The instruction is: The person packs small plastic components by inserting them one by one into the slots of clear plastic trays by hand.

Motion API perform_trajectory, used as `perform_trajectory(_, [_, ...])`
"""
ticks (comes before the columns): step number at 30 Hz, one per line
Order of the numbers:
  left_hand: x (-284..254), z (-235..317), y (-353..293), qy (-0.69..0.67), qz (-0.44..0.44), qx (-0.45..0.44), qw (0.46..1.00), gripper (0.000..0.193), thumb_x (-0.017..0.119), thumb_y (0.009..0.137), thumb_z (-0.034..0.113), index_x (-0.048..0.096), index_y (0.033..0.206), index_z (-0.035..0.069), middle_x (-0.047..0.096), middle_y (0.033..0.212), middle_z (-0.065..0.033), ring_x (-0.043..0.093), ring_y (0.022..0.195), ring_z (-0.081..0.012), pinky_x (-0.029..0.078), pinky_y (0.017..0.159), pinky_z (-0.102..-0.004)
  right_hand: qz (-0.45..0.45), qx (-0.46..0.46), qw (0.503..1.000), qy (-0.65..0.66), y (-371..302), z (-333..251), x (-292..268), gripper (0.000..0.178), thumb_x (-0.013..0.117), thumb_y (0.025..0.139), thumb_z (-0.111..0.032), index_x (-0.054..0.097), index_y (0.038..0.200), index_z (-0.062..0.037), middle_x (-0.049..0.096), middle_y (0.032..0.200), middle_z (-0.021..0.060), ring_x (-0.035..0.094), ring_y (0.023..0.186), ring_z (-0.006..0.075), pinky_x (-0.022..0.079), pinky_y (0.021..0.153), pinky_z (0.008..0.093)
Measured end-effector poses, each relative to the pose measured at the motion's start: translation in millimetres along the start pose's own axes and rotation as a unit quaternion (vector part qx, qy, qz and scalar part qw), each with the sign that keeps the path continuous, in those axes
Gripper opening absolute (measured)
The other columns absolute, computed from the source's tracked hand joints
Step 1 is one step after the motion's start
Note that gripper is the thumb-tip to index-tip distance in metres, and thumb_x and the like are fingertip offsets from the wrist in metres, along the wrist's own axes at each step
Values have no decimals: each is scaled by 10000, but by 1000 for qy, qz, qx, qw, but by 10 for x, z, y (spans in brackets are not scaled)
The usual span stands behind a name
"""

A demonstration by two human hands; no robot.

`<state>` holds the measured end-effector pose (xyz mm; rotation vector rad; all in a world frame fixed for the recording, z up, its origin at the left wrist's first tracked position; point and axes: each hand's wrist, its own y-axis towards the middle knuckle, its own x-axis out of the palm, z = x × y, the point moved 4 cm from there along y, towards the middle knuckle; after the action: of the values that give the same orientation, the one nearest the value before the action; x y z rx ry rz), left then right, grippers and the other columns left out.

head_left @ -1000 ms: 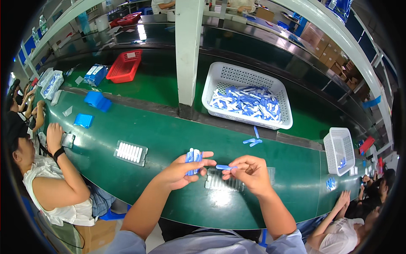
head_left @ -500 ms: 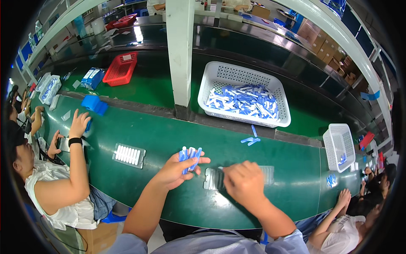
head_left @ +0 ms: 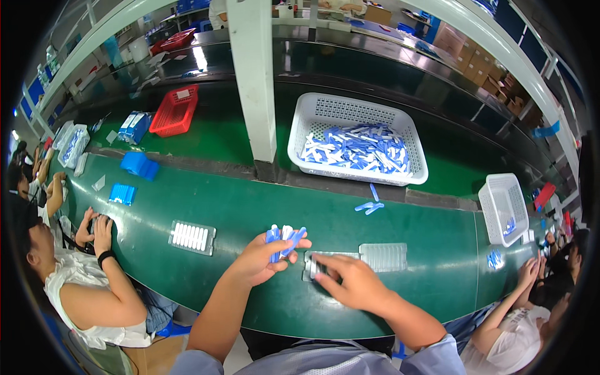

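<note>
My left hand is closed around several small blue-and-white plastic sticks, which fan out above the fingers. My right hand reaches over a clear plastic tray with thumb and forefinger apart, fingertips at its left end. A pale piece seems to lie in that tray beside the fingers; the hand covers much of the rest. Just right of it lies a second clear ribbed tray. Left of my left hand, another clear tray holds a row of several white sticks.
Behind the trays stands a white basket heaped with blue and white sticks, with a few loose sticks before it. A white post rises beyond the green table. Co-workers sit left and right; a smaller white basket stands right.
My right hand has shifted slightly left, its fist-like shape loosening to spread thumb and forefinger. My left hand keeps its sticks. The left co-worker's raised hand has come down to the table.
</note>
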<state>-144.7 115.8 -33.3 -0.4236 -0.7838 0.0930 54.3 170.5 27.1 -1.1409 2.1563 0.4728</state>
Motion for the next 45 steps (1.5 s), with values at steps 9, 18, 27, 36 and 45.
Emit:
perform_trajectory(9, [149, -127, -37, 122, -106, -47, 986, 340, 629, 1003, 89, 583, 1314, -40, 678, 1228, -170, 580, 819, -121, 345, 533, -197, 163, 55, 966, 196, 243, 265, -146, 156, 754, 928, -146, 739, 921, 9, 640, 684, 18, 554, 580, 104, 431, 546, 270])
perform_trajectory(18, [47, 30, -66, 34, 2, -7, 999, 404, 624, 992, 70, 534, 1361, -66, 675, 1231, -199, 589, 795, -155, 361, 517, -207, 108, 172, 878, 433, 154, 484, -222, 139, 745, 945, -102, 744, 897, 28, 723, 743, 48, 592, 562, 53, 440, 497, 209])
perform_trajectory(27, [-21, 22, -26, -3, -24, -11, 1000, 448, 614, 974, 63, 518, 1390, -73, 671, 1251, -206, 590, 813, -161, 374, 516, -198, -61, 18, 996, -57, 328, 236, -64, 287, 757, 820, -224, 686, 1053, -74, 730, 867, 135, 711, 810, 337, 555, 708, 441])
perform_trajectory(36, [9, -47, -10, 59, -16, -31, 998, 403, 570, 975, 66, 560, 1360, -53, 681, 1263, -189, 603, 795, -129, 345, 511, -202, 42, 51, 987, 148, 340, 334, -111, 348, 810, 841, -198, 681, 1127, -47, 589, 684, 58, 579, 596, 181, 475, 576, 320])
perform_trajectory(45, [2, -81, -24, 104, -42, -38, 993, 381, 534, 978, 53, 574, 1333, -77, 696, 1211, -206, 590, 753, -125, 350, 503, -193, 271, -26, 961, 54, 143, 329, -216, 126, 836, 810, -152, 749, 787, -63, 546, 621, 19, 517, 576, 143, 385, 550, 320])
